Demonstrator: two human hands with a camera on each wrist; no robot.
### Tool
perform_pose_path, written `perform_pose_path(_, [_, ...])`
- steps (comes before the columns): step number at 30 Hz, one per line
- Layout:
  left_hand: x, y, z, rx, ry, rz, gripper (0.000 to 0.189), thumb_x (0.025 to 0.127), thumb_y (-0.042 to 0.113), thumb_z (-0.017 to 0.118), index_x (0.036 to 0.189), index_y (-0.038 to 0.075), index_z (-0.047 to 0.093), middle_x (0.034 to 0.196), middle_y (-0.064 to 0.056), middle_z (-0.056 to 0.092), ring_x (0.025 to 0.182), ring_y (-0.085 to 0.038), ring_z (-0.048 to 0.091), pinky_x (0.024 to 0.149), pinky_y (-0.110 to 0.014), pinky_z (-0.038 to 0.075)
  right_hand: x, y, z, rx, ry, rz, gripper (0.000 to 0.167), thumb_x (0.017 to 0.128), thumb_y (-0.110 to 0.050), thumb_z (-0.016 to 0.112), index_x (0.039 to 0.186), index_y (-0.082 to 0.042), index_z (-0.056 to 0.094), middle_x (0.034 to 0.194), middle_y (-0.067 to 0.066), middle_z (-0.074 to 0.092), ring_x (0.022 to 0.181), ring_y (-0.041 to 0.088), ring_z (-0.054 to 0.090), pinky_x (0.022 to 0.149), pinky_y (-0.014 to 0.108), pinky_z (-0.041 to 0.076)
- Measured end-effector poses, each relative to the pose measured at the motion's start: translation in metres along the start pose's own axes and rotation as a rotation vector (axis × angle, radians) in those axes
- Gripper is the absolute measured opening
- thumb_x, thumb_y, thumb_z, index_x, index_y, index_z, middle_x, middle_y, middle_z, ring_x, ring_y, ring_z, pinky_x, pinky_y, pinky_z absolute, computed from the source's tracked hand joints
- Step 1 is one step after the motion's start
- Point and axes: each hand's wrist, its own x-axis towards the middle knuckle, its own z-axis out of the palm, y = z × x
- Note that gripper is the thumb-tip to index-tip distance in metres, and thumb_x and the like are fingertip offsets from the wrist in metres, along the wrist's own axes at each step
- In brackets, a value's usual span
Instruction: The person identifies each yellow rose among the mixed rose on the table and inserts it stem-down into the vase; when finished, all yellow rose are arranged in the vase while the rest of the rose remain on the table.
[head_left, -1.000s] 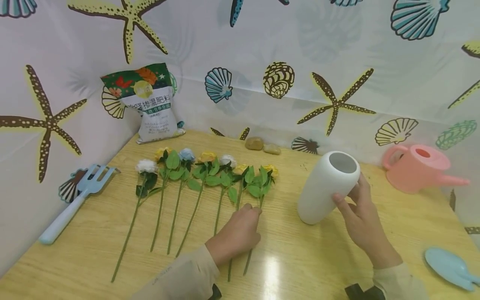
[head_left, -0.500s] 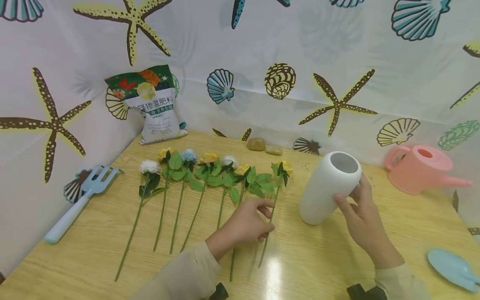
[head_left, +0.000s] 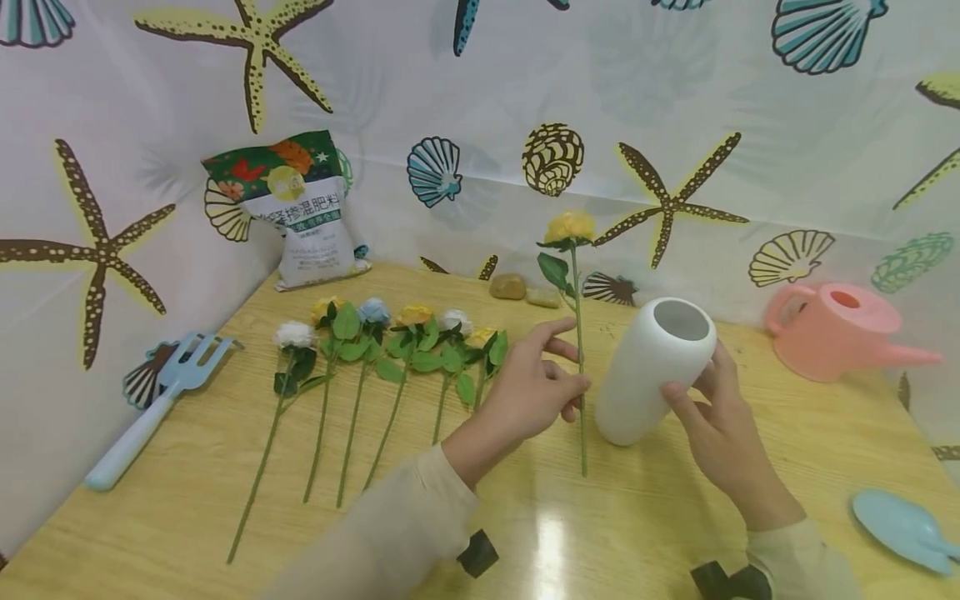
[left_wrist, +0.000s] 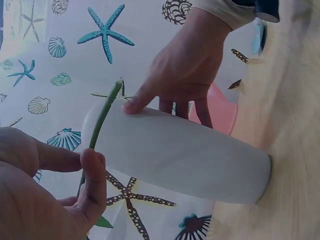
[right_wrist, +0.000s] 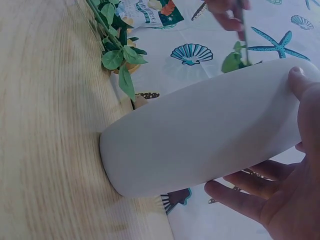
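My left hand [head_left: 536,379] pinches the green stem of a yellow rose [head_left: 570,227], which stands nearly upright just left of the vase. The stem's lower end hangs below my fingers, and one leafy sprig shows under the bloom. With my right hand [head_left: 723,429] I hold the tall white vase [head_left: 648,375] from its right side, thumb on the front and fingers behind. The vase tilts to the right, its dark mouth facing up, its base edge on the table in the right wrist view. Left of my hands lies a row of roses, among them a white rose [head_left: 294,334] and a blue rose [head_left: 373,311].
A light blue hand fork [head_left: 168,392] lies at the left, with a fertilizer bag [head_left: 315,225] behind. Two stones [head_left: 508,287] sit along the back. A pink watering can [head_left: 836,333] and a light blue trowel [head_left: 903,529] are on the right.
My left hand has picked the rightmost yellow rose from the row, carried it right and raised it upright beside the vase. My right hand stays on the vase.
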Motion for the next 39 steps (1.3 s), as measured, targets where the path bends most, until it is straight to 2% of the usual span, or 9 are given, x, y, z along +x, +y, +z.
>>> perform_pose_path(4, [0.010,0.018,0.009,-0.043,0.054,0.086,0.068,0.092,-0.004,0.067,0.152,0.017,0.043,0.118,-0.009,0.057,0.067,-0.017,0.063,0.056,-0.023,0.052,0.000,0.000,0.001,0.001,0.000,0.008,0.077,0.103,-0.007,0.054,0.163,-0.025,0.009,0.148,0.026,0.046,0.117,-0.014,0.045,0.085,0.003,0.046])
perform_pose_path(11, [0.032,0.040,0.021,-0.195,0.099,0.256,0.068,0.092,-0.007,0.066,0.151,0.018,0.042,0.114,-0.008,0.056,0.068,-0.011,0.062,0.057,-0.021,0.051,0.001,0.000,0.000,-0.004,0.004,0.002,0.077,0.103,-0.006,0.054,0.163,-0.025,0.010,0.149,0.025,0.046,0.117,-0.013,0.045,0.085,0.004,0.046])
perform_pose_path(19, [0.049,0.061,0.032,-0.244,0.172,0.479,0.069,0.093,-0.008,0.064,0.153,0.015,0.037,0.115,-0.008,0.055,0.072,-0.009,0.062,0.061,-0.021,0.053,0.002,-0.001,0.000,-0.004,0.012,-0.013,0.078,0.102,-0.004,0.055,0.163,-0.024,0.010,0.146,0.026,0.049,0.117,-0.014,0.046,0.085,0.003,0.047])
perform_pose_path(24, [0.061,0.067,0.039,-0.172,0.193,0.585,0.068,0.095,-0.007,0.063,0.154,0.012,0.034,0.118,-0.013,0.054,0.078,-0.011,0.063,0.066,-0.017,0.052,0.001,0.000,-0.001,-0.001,0.016,-0.008,0.078,0.102,-0.004,0.056,0.163,-0.024,0.011,0.145,0.026,0.049,0.116,-0.013,0.047,0.085,0.003,0.047])
perform_pose_path(27, [0.067,0.066,0.044,-0.071,0.198,0.642,0.067,0.095,-0.005,0.063,0.154,0.010,0.033,0.120,-0.016,0.054,0.084,-0.015,0.064,0.072,-0.015,0.052,0.001,0.000,-0.001,-0.006,0.018,-0.005,0.078,0.102,-0.004,0.056,0.163,-0.023,0.011,0.144,0.026,0.050,0.116,-0.013,0.047,0.085,0.003,0.047])
perform_pose_path(30, [0.070,0.060,0.047,0.042,0.175,0.679,0.066,0.095,-0.004,0.063,0.153,0.008,0.033,0.120,-0.015,0.056,0.088,-0.018,0.066,0.075,-0.014,0.052,0.000,0.000,-0.001,-0.015,0.015,0.000,0.077,0.102,-0.005,0.055,0.163,-0.023,0.010,0.144,0.026,0.050,0.115,-0.014,0.047,0.085,0.003,0.046])
perform_pose_path(35, [0.070,0.046,0.049,0.191,0.108,0.699,0.065,0.093,-0.005,0.065,0.151,0.006,0.036,0.114,-0.013,0.060,0.088,-0.018,0.066,0.075,-0.014,0.049,0.000,0.000,-0.001,-0.028,0.005,0.013,0.077,0.103,-0.008,0.055,0.163,-0.024,0.009,0.146,0.025,0.048,0.115,-0.014,0.045,0.085,0.003,0.046])
perform_pose_path(39, [0.068,0.036,0.048,0.252,0.079,0.695,0.061,0.091,-0.004,0.067,0.145,0.005,0.042,0.109,-0.013,0.065,0.087,-0.018,0.067,0.077,-0.015,0.047,0.000,0.000,-0.002,-0.029,0.000,0.017,0.077,0.104,-0.009,0.054,0.163,-0.024,0.008,0.148,0.024,0.046,0.116,-0.014,0.045,0.085,0.003,0.045])
